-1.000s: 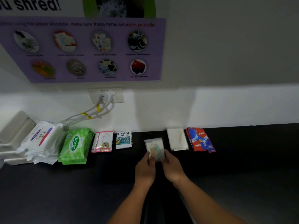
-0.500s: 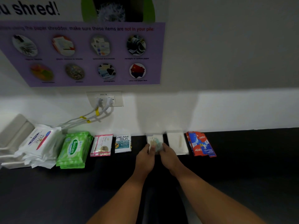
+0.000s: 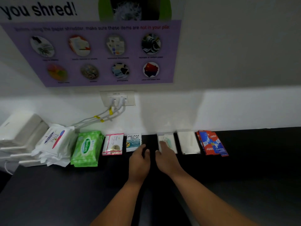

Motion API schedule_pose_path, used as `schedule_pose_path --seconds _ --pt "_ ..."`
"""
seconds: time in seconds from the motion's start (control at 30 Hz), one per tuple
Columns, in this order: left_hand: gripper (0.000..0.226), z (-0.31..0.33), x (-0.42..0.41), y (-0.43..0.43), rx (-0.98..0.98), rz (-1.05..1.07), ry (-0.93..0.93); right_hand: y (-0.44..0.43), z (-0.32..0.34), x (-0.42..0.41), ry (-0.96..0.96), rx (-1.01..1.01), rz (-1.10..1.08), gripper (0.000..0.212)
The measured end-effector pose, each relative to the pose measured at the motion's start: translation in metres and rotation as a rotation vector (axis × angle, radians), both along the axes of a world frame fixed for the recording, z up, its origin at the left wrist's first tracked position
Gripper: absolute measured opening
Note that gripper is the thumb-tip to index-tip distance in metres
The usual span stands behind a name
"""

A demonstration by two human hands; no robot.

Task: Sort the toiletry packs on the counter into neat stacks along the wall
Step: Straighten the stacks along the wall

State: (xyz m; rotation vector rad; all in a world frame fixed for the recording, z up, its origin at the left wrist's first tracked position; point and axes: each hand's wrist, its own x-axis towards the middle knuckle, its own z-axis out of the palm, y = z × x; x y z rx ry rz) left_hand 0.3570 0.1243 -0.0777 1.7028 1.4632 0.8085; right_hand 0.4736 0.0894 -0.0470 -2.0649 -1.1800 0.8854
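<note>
Clear pack (image 3: 171, 139), right of Cream Silk sachet (image 3: 133, 142), is touched by flat right hand (image 3: 166, 159) fingers; left hand (image 3: 140, 160) is held relaxed, empty.

Both bare forearms reach forward, grips side by side.
Left grip (image 3: 139, 161) palm down, fingers loosely curled; right grip (image 3: 166, 158) palm down, fingers stretched forward.

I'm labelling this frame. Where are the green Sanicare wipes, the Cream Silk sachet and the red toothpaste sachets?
green Sanicare wipes (image 3: 85, 147): head view, logo of top pack.
Cream Silk sachet (image 3: 133, 141): head view, middle of its front.
red toothpaste sachets (image 3: 210, 143): head view, top sachet's front.
</note>
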Motion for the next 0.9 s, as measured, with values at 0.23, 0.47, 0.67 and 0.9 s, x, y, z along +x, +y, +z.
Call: schedule_pose_path --seconds 0.23,0.47,0.67,0.9 --pt "0.044 0.004 -0.04 0.04 -0.143 -0.061 0.046 0.047 -0.017 -0.044 0.312 -0.034 -0.101 0.049" --pt "0.023 -0.002 -0.039 0.054 -0.243 -0.172 0.001 0.064 -0.021 -0.062 0.552 0.029 -0.188 0.029" --pt "0.029 0.0 -0.047 0.053 -0.289 -0.189 -0.041 0.063 -0.028 -0.068 0.591 0.04 -0.198 0.029" --pt "0.036 -0.001 -0.068 0.012 -0.337 -0.246 -0.125 0.015 -0.03 -0.075 0.549 0.041 -0.184 0.036"
